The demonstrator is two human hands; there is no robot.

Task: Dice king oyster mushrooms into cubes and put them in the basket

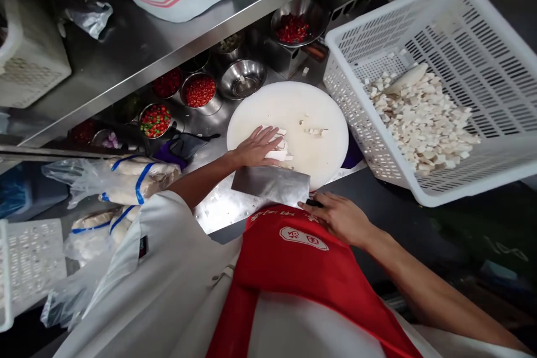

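Note:
My left hand (257, 146) lies with fingers spread flat on a white block of food (280, 152) on the round white cutting board (308, 109). My right hand (338, 215) grips the dark handle of a broad steel cleaver (271, 184), whose blade lies nearly flat at the board's near edge, against the block. A few small white cubes (315, 131) lie scattered on the board beyond my left hand.
A white slotted basket (482, 17) at the right holds many white cubes. Steel bowls of chopped red chilli (199, 90) and other garnishes sit behind the board under a steel shelf (138, 50). Bagged pale items (134, 179) lie at left.

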